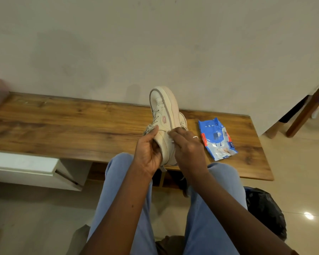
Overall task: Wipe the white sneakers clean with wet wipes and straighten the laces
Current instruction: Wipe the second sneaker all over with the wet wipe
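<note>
Both arms were bare and stretched forward, and they came together in front of the person. The left forearm (122,203) rose almost straight, and the right forearm (234,205) came in slanting from the right side. The left hand (148,150) had its palm turned to the right and was curled round the heel end of the shoe (162,111). Its thumb (153,131) pointed up along the shoe's side. The right hand (188,146) showed its back, with the wrist a little bent. Its fingers (175,132) were bent and their tips pressed on the shoe's side, close to the left thumb. One finger wore a ring (195,137). The two hands were almost touching.
</note>
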